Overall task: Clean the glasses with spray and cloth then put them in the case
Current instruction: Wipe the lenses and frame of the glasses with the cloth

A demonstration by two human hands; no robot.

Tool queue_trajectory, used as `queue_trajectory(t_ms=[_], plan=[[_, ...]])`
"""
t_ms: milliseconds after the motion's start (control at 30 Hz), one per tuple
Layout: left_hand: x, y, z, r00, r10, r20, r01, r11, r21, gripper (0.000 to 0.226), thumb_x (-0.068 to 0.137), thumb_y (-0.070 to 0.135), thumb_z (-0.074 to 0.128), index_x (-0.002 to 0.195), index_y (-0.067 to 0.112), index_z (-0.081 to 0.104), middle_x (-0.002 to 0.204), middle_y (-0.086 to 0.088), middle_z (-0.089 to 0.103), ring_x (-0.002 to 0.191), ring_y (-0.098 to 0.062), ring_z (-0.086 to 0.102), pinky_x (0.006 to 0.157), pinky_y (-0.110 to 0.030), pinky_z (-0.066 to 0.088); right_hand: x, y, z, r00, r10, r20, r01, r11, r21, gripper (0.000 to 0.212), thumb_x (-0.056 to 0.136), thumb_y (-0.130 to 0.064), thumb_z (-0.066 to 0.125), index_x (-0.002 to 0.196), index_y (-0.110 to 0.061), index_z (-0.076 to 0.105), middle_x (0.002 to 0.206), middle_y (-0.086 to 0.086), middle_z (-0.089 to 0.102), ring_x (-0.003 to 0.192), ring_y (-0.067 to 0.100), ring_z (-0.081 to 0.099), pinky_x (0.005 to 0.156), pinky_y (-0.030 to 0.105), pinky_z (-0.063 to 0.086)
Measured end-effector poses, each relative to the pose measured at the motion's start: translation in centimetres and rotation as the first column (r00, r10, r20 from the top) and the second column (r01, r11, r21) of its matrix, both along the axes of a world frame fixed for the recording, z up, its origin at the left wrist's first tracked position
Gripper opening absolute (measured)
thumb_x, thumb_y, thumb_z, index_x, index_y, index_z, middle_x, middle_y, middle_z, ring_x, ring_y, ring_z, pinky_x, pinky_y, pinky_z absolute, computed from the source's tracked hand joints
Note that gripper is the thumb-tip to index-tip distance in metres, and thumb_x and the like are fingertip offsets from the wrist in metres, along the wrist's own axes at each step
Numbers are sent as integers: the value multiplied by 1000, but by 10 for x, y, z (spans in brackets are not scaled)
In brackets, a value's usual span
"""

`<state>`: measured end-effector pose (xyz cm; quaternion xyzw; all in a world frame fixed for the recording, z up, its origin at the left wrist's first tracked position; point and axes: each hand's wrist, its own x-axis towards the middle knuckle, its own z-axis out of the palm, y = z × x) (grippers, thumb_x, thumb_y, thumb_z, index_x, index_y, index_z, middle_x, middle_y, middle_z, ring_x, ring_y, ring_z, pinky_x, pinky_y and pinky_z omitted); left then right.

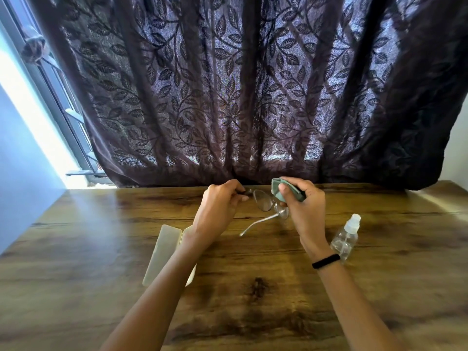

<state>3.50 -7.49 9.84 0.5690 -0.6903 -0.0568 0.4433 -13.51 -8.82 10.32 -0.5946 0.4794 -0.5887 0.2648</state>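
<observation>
Thin metal-framed glasses [263, 201] are held above the wooden table [253, 287]. My left hand [219, 207] pinches them at one end, near the hinge. My right hand [302, 207] grips a grey-green cloth [279, 190] against the other lens; that lens is partly hidden by the cloth and fingers. One temple arm [258, 224] hangs down toward the table. A cream glasses case [163, 252] lies open under my left forearm. A clear spray bottle [345, 238] with a white cap stands just right of my right wrist.
A dark leaf-patterned curtain [253, 97] hangs along the table's far edge, right behind my hands. A window [58, 97] and a pale wall are to the left. A black band sits on my right wrist [325, 261].
</observation>
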Motion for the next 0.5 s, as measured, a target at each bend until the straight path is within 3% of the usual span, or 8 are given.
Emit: queue_trajectory(t_ms=[67,200,300,500], plan=[[2,-1,-3,997,-12,-71,12,1000,4,8,77,8,73,82,7,67,67,-3,70,58,-11,62,59,-25,48,0,2,2,998,-36,-55,33,998,-62,18,84,-10,63,101,-7,68,98,5,63,87,13,62,77,40,55],[4,-2,-10,980,-71,-187,66,997,-33,13,77,-6,66,78,6,61,64,9,65,63,3,65,59,-21,53,6,6,2,977,-81,-199,39,977,-208,20,84,-7,64,103,-5,68,94,2,64,81,0,57,77,9,46],[4,-2,-14,971,-133,-196,122,990,-66,26,79,-17,54,78,10,55,66,14,63,68,9,64,61,-17,55,13,10,2,960,-83,-268,13,968,-252,23,85,-6,63,107,-3,66,94,1,63,83,4,57,78,6,44],[11,-1,-13,951,-212,-226,184,973,-138,41,80,-19,47,87,21,57,72,13,64,73,1,68,67,-14,54,22,20,5,939,-73,-336,-58,930,-363,25,85,-1,60,110,-2,64,92,1,59,82,1,54,77,9,46]])
